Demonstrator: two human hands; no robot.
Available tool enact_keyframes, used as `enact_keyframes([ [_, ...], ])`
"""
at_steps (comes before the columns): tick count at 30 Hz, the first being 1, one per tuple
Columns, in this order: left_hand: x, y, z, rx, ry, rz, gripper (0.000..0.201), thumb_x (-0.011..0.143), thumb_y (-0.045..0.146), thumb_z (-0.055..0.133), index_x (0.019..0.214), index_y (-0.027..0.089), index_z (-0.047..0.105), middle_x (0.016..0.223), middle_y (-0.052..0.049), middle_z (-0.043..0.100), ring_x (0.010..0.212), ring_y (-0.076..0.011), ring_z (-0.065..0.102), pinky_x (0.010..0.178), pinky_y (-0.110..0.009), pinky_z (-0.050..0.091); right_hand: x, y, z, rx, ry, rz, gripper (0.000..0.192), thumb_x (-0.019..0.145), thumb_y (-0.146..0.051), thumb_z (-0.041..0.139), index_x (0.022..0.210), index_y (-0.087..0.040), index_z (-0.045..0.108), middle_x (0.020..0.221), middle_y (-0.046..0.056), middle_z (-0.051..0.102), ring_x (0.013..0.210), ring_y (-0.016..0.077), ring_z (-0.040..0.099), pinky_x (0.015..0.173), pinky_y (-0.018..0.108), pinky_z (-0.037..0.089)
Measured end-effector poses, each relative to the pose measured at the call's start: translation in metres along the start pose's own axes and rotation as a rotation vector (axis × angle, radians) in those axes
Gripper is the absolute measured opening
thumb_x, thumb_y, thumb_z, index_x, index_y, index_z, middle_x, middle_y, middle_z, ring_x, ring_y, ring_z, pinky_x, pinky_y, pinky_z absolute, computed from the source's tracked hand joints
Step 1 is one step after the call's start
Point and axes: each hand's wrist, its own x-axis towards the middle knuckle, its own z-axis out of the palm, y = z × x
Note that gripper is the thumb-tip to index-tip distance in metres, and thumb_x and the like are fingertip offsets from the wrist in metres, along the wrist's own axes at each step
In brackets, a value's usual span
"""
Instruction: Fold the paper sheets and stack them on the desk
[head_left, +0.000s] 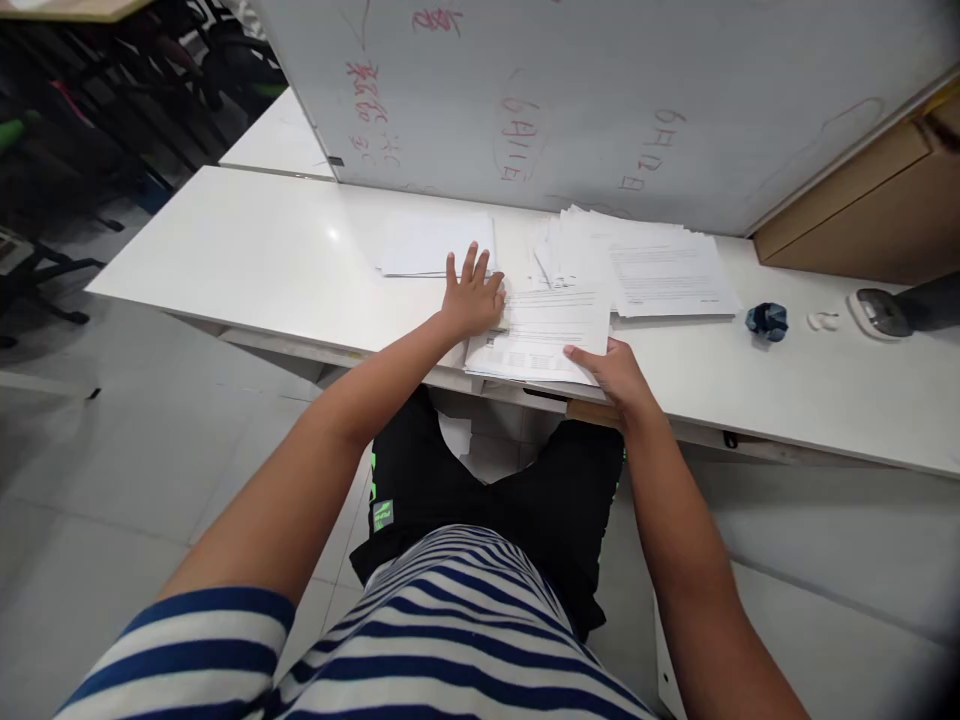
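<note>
A thin set of printed sheets lies at the front edge of the white desk. My left hand rests flat with fingers spread on the left edge of these sheets. At their lower right corner, my right hand pinches the sheets, thumb on top. Behind them sits a fanned stack of printed paper. A smaller pile of blank sheets lies to the left, just beyond my left fingertips.
A whiteboard with red writing stands along the desk's back. To the right lie a dark blue scrunchie, a small white object and a grey device. A brown cabinet sits at far right. Office chairs stand left.
</note>
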Motion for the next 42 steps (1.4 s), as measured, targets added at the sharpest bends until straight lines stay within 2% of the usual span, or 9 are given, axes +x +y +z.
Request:
enact_keyframes([
  [4, 0.003, -0.004, -0.004, -0.052, -0.104, -0.087, 0.061, 0.094, 0.053, 0.024, 0.147, 0.025, 0.036, 0.164, -0.001, 0.013, 0.150, -0.0295, -0.011, 0.118, -0.057, -0.005, -0.004, -0.003, 0.003, 0.048, 0.026, 0.001, 0.046, 0.056, -0.036, 0.089, 0.094, -0.014, 0.074, 0.098, 0.010, 0.076, 0.099, 0.0307, 0.068, 0.099, 0.054, 0.047],
  [8, 0.006, -0.010, -0.009, -0.144, -0.075, -0.194, 0.066, 0.094, 0.057, 0.017, 0.151, 0.026, 0.029, 0.164, -0.003, 0.013, 0.151, -0.0282, -0.005, 0.119, -0.054, 0.008, -0.013, -0.006, 0.003, 0.049, 0.010, -0.010, 0.050, 0.059, -0.040, 0.086, 0.100, -0.014, 0.073, 0.107, 0.011, 0.074, 0.103, 0.0295, 0.067, 0.098, 0.050, 0.049],
  [11, 0.005, -0.012, -0.010, -0.168, -0.059, -0.203, 0.066, 0.094, 0.057, 0.016, 0.151, 0.026, 0.030, 0.164, -0.004, 0.013, 0.151, -0.0278, -0.005, 0.119, -0.054, 0.008, -0.016, 0.001, 0.000, 0.099, 0.059, -0.021, 0.052, 0.059, -0.041, 0.086, 0.101, -0.014, 0.072, 0.108, 0.012, 0.073, 0.103, 0.0287, 0.067, 0.097, 0.049, 0.050],
  [17, 0.002, -0.011, -0.008, -0.178, -0.031, -0.166, 0.064, 0.093, 0.055, 0.016, 0.146, 0.026, 0.039, 0.163, -0.007, 0.017, 0.151, -0.0297, -0.004, 0.118, -0.057, 0.008, -0.015, 0.022, -0.001, 0.292, 0.320, -0.206, 0.052, 0.061, -0.040, 0.084, 0.102, -0.012, 0.069, 0.101, 0.010, 0.074, 0.105, 0.0254, 0.066, 0.099, 0.044, 0.049],
  [21, 0.001, -0.012, -0.008, -0.170, -0.037, -0.157, 0.063, 0.094, 0.054, 0.015, 0.145, 0.025, 0.040, 0.162, -0.007, 0.017, 0.151, -0.0296, -0.004, 0.118, -0.057, 0.008, -0.015, 0.022, 0.001, 0.372, 0.362, -0.215, 0.051, 0.060, -0.038, 0.084, 0.101, -0.011, 0.068, 0.098, 0.010, 0.074, 0.103, 0.0247, 0.066, 0.098, 0.042, 0.051],
  [25, 0.000, -0.012, -0.009, -0.162, -0.055, -0.150, 0.061, 0.094, 0.052, 0.017, 0.145, 0.026, 0.040, 0.162, -0.005, 0.018, 0.151, -0.0296, -0.004, 0.119, -0.055, 0.008, -0.017, 0.015, 0.001, 0.458, 0.449, -0.231, 0.051, 0.062, -0.038, 0.083, 0.103, -0.013, 0.066, 0.103, 0.010, 0.072, 0.106, 0.0247, 0.065, 0.098, 0.042, 0.052],
  [29, -0.001, -0.011, -0.010, -0.152, -0.062, -0.152, 0.060, 0.094, 0.051, 0.018, 0.144, 0.026, 0.040, 0.162, -0.005, 0.020, 0.151, -0.0292, -0.003, 0.119, -0.054, 0.009, -0.019, 0.010, 0.000, 0.561, 0.415, -0.247, 0.054, 0.064, -0.038, 0.082, 0.110, -0.017, 0.063, 0.109, 0.008, 0.071, 0.112, 0.0245, 0.063, 0.097, 0.041, 0.054],
  [38, 0.000, -0.012, -0.009, -0.156, -0.074, -0.161, 0.060, 0.094, 0.050, 0.021, 0.144, 0.026, 0.041, 0.161, -0.005, 0.022, 0.151, -0.0287, -0.001, 0.119, -0.054, 0.010, -0.024, 0.006, 0.003, 0.460, 0.298, -0.263, 0.055, 0.062, -0.037, 0.083, 0.110, -0.014, 0.065, 0.113, 0.010, 0.070, 0.111, 0.0239, 0.064, 0.106, 0.041, 0.047],
  [42, 0.001, -0.012, -0.007, -0.162, -0.071, -0.163, 0.059, 0.094, 0.048, 0.022, 0.144, 0.025, 0.041, 0.162, -0.005, 0.022, 0.150, -0.0292, 0.001, 0.119, -0.054, 0.012, -0.024, 0.007, 0.000, 0.440, 0.267, -0.234, 0.058, 0.062, -0.039, 0.084, 0.111, -0.015, 0.065, 0.114, 0.009, 0.070, 0.111, 0.0247, 0.064, 0.105, 0.042, 0.047],
])
